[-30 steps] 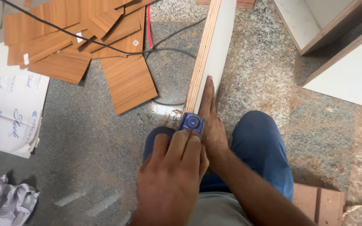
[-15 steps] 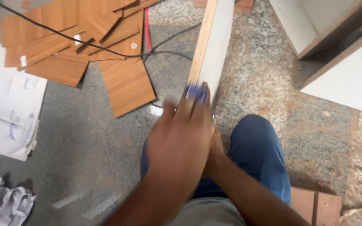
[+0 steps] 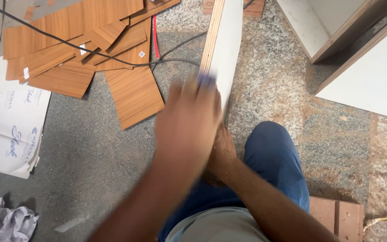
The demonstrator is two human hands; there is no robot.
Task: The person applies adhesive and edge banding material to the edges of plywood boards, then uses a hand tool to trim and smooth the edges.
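A long board (image 3: 226, 45) stands on its edge on the stone floor, with a raw plywood edge on top and a white face to the right. My left hand (image 3: 188, 127) is blurred by motion and presses a small blue block (image 3: 206, 80) onto the board's top edge. Only the tip of the block shows past my fingers. My right hand (image 3: 221, 154) lies under and behind the left, against the near end of the board, mostly hidden. My knee in blue trousers (image 3: 274, 157) is just right of both hands.
Wood-grain laminate offcuts (image 3: 68, 45) lie piled at the upper left, crossed by a black cable (image 3: 113, 58) and a red cable (image 3: 154, 36). A white printed sheet (image 3: 5, 121), crumpled paper (image 3: 5, 222), white cabinet panels (image 3: 363, 67) and a wooden block (image 3: 337, 215) surround me.
My left hand has slid the blue block away from me along the board's top edge, from the near end to farther up. The right hand has stayed at the near end.
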